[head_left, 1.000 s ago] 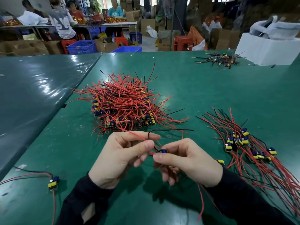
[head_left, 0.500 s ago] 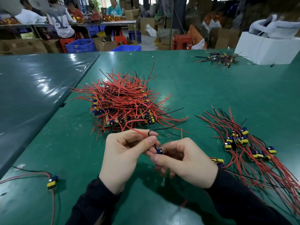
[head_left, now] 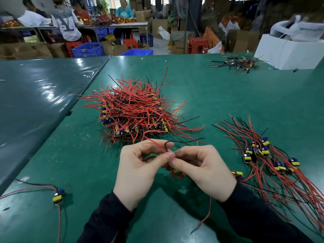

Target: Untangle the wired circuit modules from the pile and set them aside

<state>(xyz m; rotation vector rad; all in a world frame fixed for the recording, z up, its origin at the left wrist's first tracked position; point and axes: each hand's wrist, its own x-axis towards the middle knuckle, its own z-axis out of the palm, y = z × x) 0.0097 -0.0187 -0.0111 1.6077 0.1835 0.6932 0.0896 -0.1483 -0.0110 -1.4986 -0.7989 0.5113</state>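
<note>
While both hands are working close together over the bench [head_left: 219, 95], these lines are describing the moment.

Left hand [head_left: 140, 169]: its grip is closing with thumb and forefinger on the red wire [head_left: 155, 143] and the black wire [head_left: 182, 141], near where the thumbs are meeting.

Right hand [head_left: 201, 170]: its fingers are curling around a module [head_left: 176, 171]; only a small yellow part is showing under them, so how firmly it is being held I cannot tell.

Task thing: the module is sitting between the two hands, just in front of the pile [head_left: 135, 113]. Its red wire is still running up toward the pile edge.

Doing the step well: I am judging that the wire should be slid out slowly along its own length, with the right hand keeping the module steady. A fast pull is likely dragging other modules with it.

Risk: the thin wires may be catching on each other at the solder points.

Set-aside place: the sorted group [head_left: 263, 155] is lying to the right, well apart from the pile.

Open room: bare green surface is lying between the pile and the sorted group, and also near the body.

Edges: a seam to a second bench is running at the left; one single module [head_left: 58, 197] is lying near it.
</note>
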